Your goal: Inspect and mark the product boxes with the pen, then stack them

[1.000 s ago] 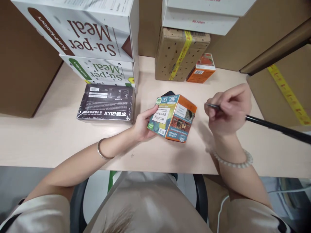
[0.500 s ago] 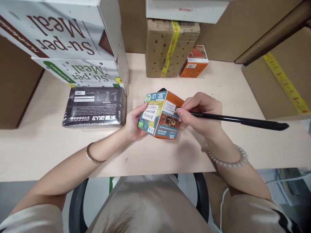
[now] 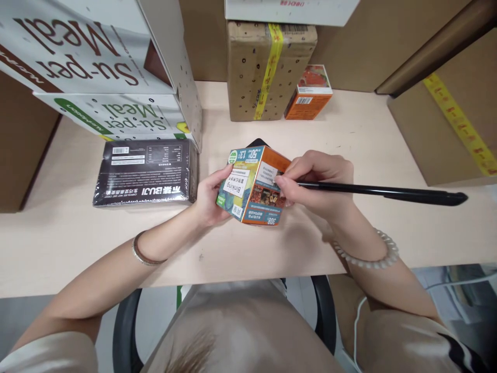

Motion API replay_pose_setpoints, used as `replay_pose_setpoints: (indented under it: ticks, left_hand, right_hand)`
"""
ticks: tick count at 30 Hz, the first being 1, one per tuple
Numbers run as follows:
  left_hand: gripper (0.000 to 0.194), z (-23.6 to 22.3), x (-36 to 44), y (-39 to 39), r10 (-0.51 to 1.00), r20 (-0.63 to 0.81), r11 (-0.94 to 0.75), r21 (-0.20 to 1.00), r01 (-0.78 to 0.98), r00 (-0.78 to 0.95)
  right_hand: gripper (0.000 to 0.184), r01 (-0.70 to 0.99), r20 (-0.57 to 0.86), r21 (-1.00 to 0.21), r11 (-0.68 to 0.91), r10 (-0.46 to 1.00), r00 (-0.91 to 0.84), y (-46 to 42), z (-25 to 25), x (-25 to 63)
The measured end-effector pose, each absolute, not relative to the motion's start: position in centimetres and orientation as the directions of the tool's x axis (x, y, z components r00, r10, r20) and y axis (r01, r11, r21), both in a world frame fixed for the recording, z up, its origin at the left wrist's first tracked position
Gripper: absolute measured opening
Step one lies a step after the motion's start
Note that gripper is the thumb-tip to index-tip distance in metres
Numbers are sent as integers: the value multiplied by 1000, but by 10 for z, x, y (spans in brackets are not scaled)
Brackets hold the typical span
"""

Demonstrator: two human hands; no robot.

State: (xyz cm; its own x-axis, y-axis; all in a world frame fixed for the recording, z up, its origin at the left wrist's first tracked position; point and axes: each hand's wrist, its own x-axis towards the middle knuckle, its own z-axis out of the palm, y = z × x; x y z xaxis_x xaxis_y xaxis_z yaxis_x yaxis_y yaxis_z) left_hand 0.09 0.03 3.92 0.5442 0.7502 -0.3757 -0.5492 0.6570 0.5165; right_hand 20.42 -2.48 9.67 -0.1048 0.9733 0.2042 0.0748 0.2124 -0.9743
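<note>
My left hand [image 3: 213, 198] is wrapped round the left side of a small orange, blue and yellow carton [image 3: 238, 185] labelled "Binking", tilted above the table. My right hand [image 3: 319, 181] pinches a long black pen [image 3: 361, 190] whose thick end points right. Its tip is at the white label on the carton's orange side, partly covered by my fingers; whether it touches cannot be told. Behind the carton shows the rounded edge of a black object [image 3: 258, 142], mostly hidden.
A shrink-wrapped dark box [image 3: 143, 173] lies left, in front of stacked white "Su-per Meal" boxes [image 3: 112, 111]. At the back stand a taped brown carton [image 3: 248, 72] and an orange box [image 3: 308, 103]. Another taped carton [image 3: 438, 140] is right. The table [image 3: 373, 140] ends near my body.
The view has shifted slightly, so the boxes at left and back sit a little further left and up. Both hands keep hold of the carton and pen, with the pen tip still at the label.
</note>
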Motion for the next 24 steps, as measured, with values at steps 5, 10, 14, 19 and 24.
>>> replay_pose_setpoints:
  ticks: [5,10,14,19,24]
  left_hand:
    - [35,37,0,1,749,-372,658,518,-547,548]
    - [34,34,-2,1,754,-328,645,538,-543,569]
    - [37,34,0,0,749,-312,648,531,-546,585]
    - [41,36,1,2,742,-315,659,507,-556,592]
    - [38,33,1,2,771,-316,629,518,-580,554]
  right_hand:
    - [41,96,209,-972,216,975,-72,-25,94,204]
    - [37,98,198,-973,207,976,-93,-25,95,204]
    - [42,84,170,-980,180,979,-113,-23,96,204]
    - [45,81,165,-982,172,983,-85,-19,94,204]
    - [48,106,232,-969,223,970,77,1,87,221]
